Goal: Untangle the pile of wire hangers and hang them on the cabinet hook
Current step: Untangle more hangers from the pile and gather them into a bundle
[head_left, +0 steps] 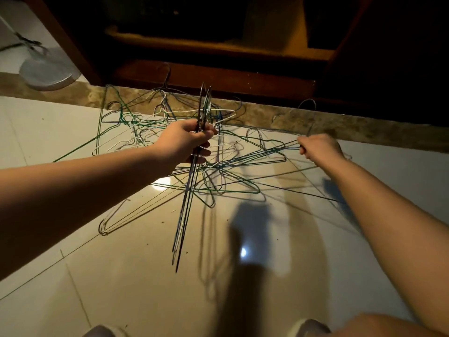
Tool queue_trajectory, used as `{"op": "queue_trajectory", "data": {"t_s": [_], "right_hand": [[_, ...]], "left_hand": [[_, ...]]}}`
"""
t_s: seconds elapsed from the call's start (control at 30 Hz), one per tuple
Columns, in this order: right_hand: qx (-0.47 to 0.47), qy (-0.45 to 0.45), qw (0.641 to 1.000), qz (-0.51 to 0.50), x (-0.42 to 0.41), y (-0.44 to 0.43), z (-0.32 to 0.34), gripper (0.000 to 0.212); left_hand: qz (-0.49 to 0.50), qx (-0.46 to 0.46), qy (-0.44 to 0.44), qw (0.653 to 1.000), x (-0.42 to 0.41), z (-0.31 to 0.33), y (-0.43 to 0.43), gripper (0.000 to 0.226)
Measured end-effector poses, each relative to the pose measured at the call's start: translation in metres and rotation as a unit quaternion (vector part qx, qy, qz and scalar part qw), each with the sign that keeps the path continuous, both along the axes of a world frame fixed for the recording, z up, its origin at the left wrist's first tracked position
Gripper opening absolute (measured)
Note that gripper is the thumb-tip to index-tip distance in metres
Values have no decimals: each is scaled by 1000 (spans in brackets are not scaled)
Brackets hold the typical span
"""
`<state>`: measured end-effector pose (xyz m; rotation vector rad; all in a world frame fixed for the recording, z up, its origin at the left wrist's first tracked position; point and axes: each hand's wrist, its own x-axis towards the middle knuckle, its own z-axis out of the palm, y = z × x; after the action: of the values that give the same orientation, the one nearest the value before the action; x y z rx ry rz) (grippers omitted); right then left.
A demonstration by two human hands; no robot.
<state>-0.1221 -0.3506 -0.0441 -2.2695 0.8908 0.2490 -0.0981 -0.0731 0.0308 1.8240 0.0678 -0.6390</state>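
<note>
A tangled pile of wire hangers (150, 127), green, white, blue and grey, lies on the pale tiled floor in front of the cabinet. My left hand (184, 139) grips a bunch of several hangers (187, 205) by their necks; their hooks point up and their bodies hang down toward me. My right hand (318, 148) grips the wire of a hanger (307, 117) at the pile's right edge, its hook rising above my fingers. No cabinet hook shows in this view.
A dark wooden cabinet (218, 76) stands open behind a brown stone threshold (315, 122). A round fan base (46, 71) sits at the far left. One loose pale hanger (121, 215) lies nearer to me. My feet show at the bottom edge.
</note>
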Motion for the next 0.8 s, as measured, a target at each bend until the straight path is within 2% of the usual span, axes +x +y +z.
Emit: {"op": "queue_trajectory", "data": {"t_s": [0.13, 0.3, 0.5, 0.67, 0.8], "right_hand": [[-67, -22, 997, 4, -16, -7, 27, 32], [-166, -52, 984, 31, -41, -6, 47, 41], [-247, -94, 964, 10, -74, -13, 68, 41], [-266, -122, 956, -27, -93, -28, 75, 40], [-224, -110, 968, -17, -94, -34, 65, 39]], "left_hand": [[5, -26, 4, 1000, -4, 9, -3, 17], [38, -78, 23, 996, -10, 26, -16, 19], [10, -74, 6, 997, -23, 45, -27, 22], [17, -84, 4, 996, -29, 59, -33, 23], [13, -79, 6, 997, -31, 59, -38, 23]]}}
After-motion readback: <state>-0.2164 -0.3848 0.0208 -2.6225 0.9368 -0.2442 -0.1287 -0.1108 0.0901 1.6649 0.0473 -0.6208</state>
